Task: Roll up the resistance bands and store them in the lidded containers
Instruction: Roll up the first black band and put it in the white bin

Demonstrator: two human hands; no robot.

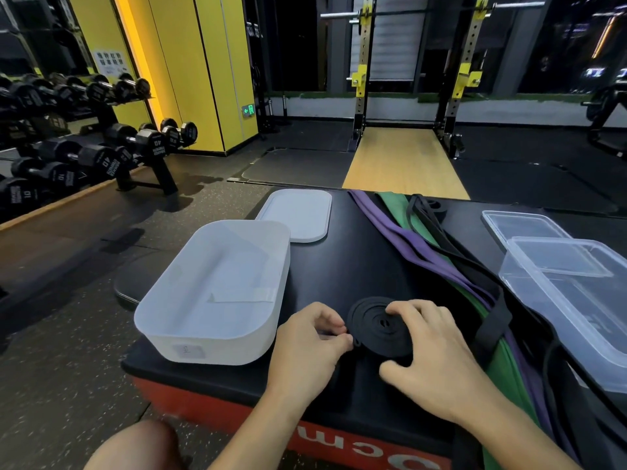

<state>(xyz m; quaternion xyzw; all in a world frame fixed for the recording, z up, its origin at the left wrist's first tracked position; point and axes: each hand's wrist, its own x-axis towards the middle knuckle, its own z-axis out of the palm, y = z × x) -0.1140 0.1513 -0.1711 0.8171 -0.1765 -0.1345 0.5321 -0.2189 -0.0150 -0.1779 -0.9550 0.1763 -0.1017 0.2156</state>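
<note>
Okay, hidden bits first. My right hand (437, 354) covers the right side of the rolled black band (376, 330), so I can't see that edge of the coil. My left hand (305, 347) hides the spot where the band's loose end meets the roll. The clear container (529, 293) is cut off at the right edge. The loose bands run out of the bottom of the view. The small label on the white container (203, 347) is too blurred to read.

The rolled band is a flat, matte black spiral with a small hole at its centre. It lies on the black box top (339, 259), near the front, just right of the white container.

My left hand has its fingers curled, thumb and fingertips pinching the roll's left edge. My right hand is half curled, fingers over the top of the coil and thumb against its near side, holding it.

Counts:
- One rolled band.
- Two containers, both lidless: one white, one clear.
- Two lids lying flat: a white lid (298, 213) behind the white container and a clear lid (522, 227) behind the clear one.
- One purple band (407, 239) and one green band (397, 205), both unrolled.
- Loose black bands (427, 215), overlapping, so I can't tell how many.
</note>
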